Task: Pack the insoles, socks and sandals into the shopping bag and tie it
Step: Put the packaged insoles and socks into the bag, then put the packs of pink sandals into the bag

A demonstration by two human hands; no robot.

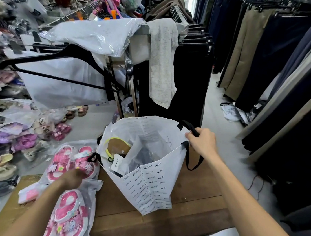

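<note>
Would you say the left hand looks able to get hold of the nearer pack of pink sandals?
Probably yes: the left hand is right above that pack of pink sandals, which lies uncovered on the wooden table.

Both forearms are bare, with no sleeves, rings or watch on left hand or right hand.

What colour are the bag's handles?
Black, on the white shopping bag; the handle shows best in the head view.
</note>
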